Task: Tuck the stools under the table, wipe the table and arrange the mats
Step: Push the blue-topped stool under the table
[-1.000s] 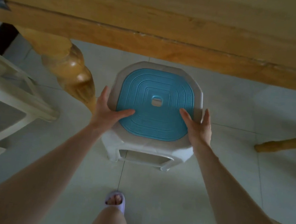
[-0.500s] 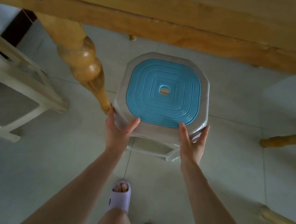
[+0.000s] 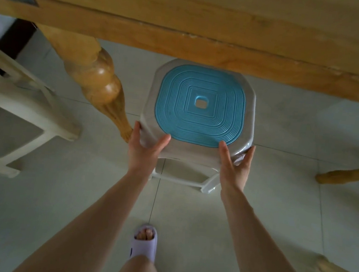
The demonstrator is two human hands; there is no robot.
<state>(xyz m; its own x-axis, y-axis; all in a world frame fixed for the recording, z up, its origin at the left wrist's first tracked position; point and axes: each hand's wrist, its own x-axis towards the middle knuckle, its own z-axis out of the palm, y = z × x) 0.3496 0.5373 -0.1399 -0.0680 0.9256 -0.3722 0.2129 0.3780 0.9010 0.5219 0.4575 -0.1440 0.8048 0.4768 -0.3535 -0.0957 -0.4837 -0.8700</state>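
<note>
The left arm (image 3: 89, 221) and right arm (image 3: 262, 244) rise bare and nearly straight from the lower corners of the frame, converging toward the centre. The left hand (image 3: 142, 152) sits just left of centre, with its thumb splayed rightward and its fingers straight and pointing up, flat against the stool (image 3: 199, 107) at its near left corner. The right hand (image 3: 235, 166) mirrors it just right of centre, thumb leftward and fingers straight on the near right corner. Both wrists run in line with the forearms.
</note>
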